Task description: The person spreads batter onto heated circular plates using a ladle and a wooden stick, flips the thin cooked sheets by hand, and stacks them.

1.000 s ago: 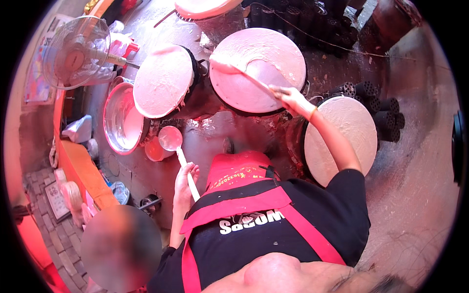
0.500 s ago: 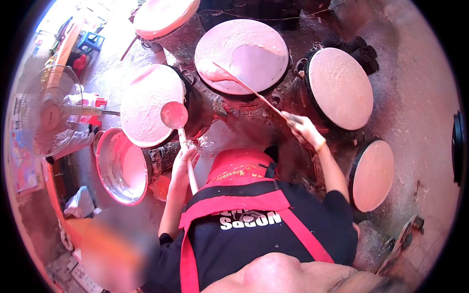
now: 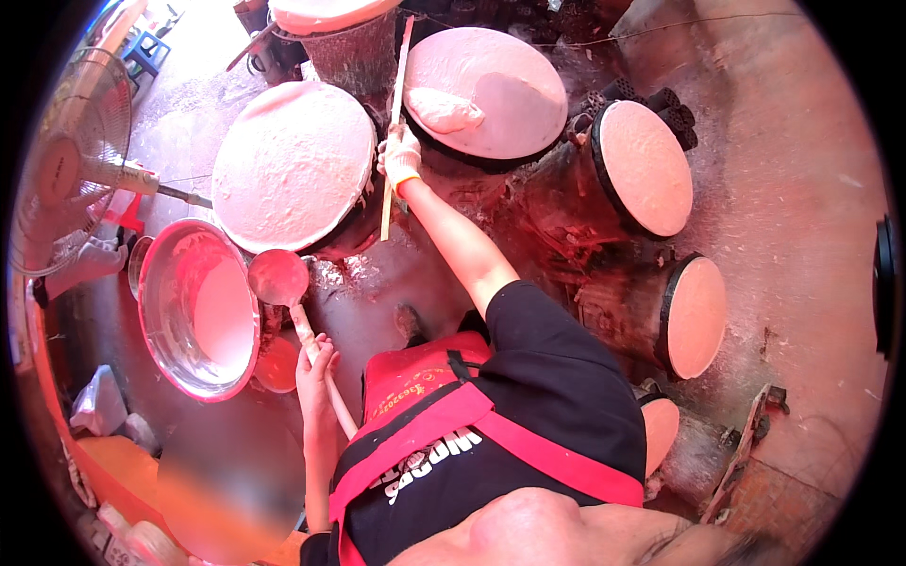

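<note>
My gloved right hand (image 3: 401,151) is closed on a long flat wooden stick (image 3: 407,52), held upright in the picture between two round griddles. The top middle griddle (image 3: 510,66) has a pale batter layer with a thick fold (image 3: 444,111) at its left side and a smoother area beside it. The left griddle (image 3: 293,165) is covered with pale batter. Lower down, my left hand (image 3: 317,368) grips the pale handle of a round ladle (image 3: 278,274), whose head is just right of a wide metal bowl (image 3: 156,283) of pale liquid, above a red container (image 3: 276,366).
More round griddles on drum stoves stand at right (image 3: 642,165), (image 3: 696,316) and at top (image 3: 330,14). Dark perforated cylinders (image 3: 675,118) lie behind. A standing fan (image 3: 66,165) and an orange board (image 3: 123,472) are at left; a wire crosses the back floor.
My right hand has swung up and left, lifting the stick off the middle griddle's batter and turning it upright. The ladle has moved down from the left griddle to beside the bowl. The view has shifted.
</note>
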Demonstrator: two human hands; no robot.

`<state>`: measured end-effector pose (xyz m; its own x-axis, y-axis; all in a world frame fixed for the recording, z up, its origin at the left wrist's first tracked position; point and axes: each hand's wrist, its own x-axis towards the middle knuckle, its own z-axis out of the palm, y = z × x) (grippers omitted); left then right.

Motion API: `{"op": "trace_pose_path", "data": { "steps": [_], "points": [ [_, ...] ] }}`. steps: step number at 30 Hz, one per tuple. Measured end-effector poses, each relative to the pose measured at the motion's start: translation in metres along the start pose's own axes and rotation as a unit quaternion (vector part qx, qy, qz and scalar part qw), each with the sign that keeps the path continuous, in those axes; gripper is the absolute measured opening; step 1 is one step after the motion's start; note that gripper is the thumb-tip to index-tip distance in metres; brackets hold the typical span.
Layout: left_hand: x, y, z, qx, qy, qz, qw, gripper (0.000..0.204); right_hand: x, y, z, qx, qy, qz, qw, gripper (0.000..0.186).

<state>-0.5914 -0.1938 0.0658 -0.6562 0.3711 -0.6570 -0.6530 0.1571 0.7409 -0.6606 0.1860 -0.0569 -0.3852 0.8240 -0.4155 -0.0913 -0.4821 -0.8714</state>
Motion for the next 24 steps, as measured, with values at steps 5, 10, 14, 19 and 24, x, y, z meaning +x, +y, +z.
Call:
{"op": "trace_pose_path", "data": {
  "steps": [5, 10, 14, 19, 24],
  "points": [
    [0.001, -0.012, -0.017, -0.011, 0.016, 0.0, 1.0, 0.039, -0.074, 0.029, -0.018, 0.055, 0.07, 0.036, 0.995, 0.018],
    [0.01, -0.01, 0.007, -0.02, -0.001, -0.012, 1.0, 0.041, -0.137, 0.032, -0.092, 0.159, 0.049, 0.079, 0.983, 0.02],
    [0.015, -0.015, 0.021, -0.036, -0.028, -0.02, 0.999, 0.042, -0.14, 0.013, -0.149, 0.138, 0.06, 0.053, 0.987, 0.024],
    [0.013, -0.018, 0.051, -0.032, -0.069, -0.014, 0.997, 0.042, -0.118, -0.028, -0.133, 0.232, 0.025, 0.035, 0.972, 0.025],
    [0.016, -0.02, 0.085, -0.025, -0.087, -0.012, 0.996, 0.04, -0.135, -0.02, -0.19, 0.059, -0.113, 0.093, 0.988, 0.04]
  ]
}}
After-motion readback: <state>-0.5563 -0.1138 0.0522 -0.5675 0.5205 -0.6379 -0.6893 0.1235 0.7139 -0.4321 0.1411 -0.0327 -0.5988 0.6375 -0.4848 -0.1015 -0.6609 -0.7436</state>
